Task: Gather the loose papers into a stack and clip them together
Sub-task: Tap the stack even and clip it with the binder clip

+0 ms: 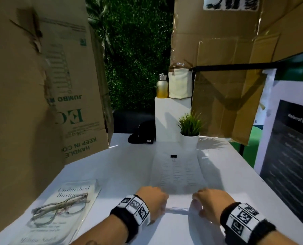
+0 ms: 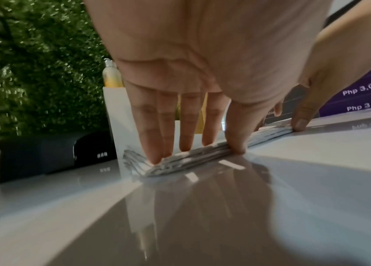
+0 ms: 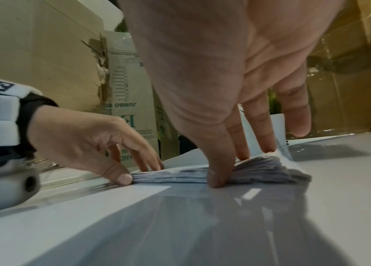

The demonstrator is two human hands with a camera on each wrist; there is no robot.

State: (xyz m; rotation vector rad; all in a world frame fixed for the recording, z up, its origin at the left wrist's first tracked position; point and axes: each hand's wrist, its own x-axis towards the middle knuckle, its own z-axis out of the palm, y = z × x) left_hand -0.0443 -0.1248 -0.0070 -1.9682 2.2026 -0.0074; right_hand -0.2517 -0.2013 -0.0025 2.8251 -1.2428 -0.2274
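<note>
A stack of printed papers lies lengthwise on the white table. A small black binder clip sits at the stack's far end; I cannot tell whether it clamps the sheets. My left hand is at the near left corner, with straight fingers pressing on top and the thumb against the near edge. At the near right corner, my right hand presses its thumb to the fanned edge, with its fingers on top.
A book with glasses on it lies at the near left. A potted plant, a black cap and a white pedestal stand behind the stack. Cardboard boxes rise at the left and right. A poster board stands at the right.
</note>
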